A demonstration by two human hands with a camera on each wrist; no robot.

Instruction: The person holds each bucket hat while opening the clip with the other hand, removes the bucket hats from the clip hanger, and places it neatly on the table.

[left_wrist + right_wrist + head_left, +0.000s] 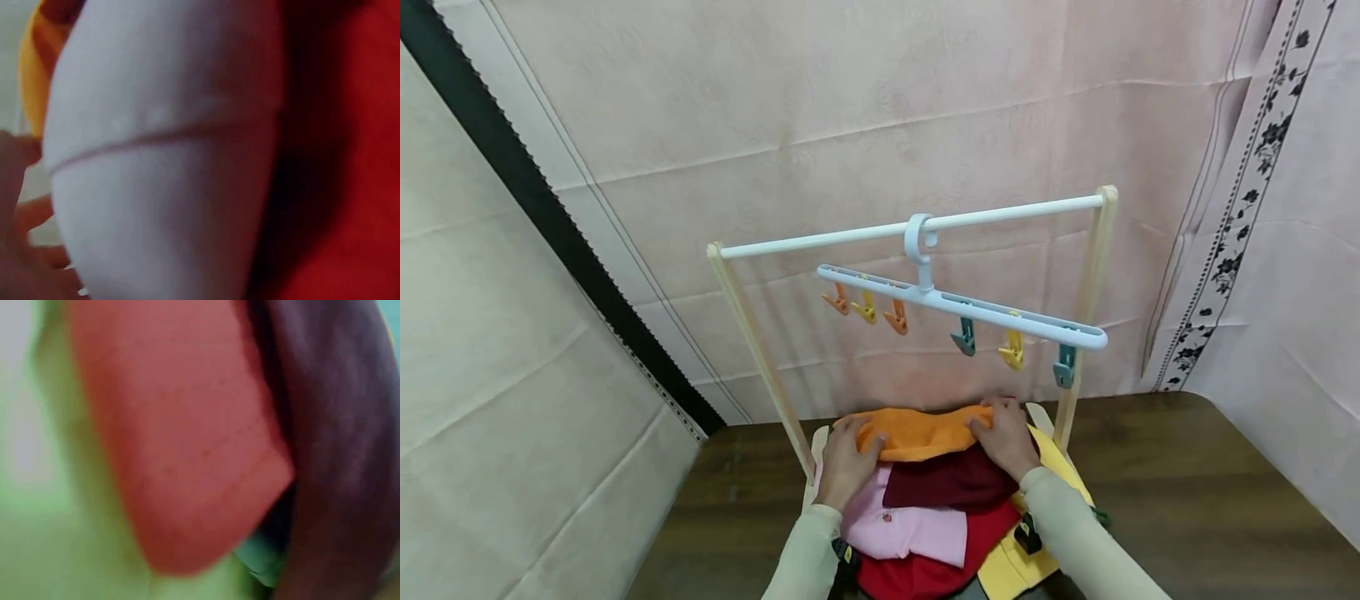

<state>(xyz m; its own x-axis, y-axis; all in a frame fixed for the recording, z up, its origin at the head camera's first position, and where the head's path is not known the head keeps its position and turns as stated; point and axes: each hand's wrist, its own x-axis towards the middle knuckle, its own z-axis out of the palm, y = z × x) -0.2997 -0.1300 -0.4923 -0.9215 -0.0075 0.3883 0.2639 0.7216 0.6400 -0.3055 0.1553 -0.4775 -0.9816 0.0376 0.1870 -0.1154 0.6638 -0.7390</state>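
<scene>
In the head view my left hand (848,467) grips the left end of an orange cloth (925,435), its thumb over the near side. The right hand (1006,437) holds the other end. Beneath the orange cloth lies a pile of garments: a maroon one (951,481), a pink one with a small button (910,529), a red one (917,577) and a yellow one (1018,567). The left wrist view has the pink garment (162,200) close up, fingers (37,212) at the left edge. Red fabric (181,437) and maroon fabric (344,437) fill much of the right wrist view; the right hand is hidden there.
Over the pile stands a wooden-legged rack with a white bar (820,242). A light blue hanger (977,310) hangs from it, with several orange, yellow and teal clips (964,337). The brown table (1187,475) extends to both sides, with pale curtains (850,100) behind.
</scene>
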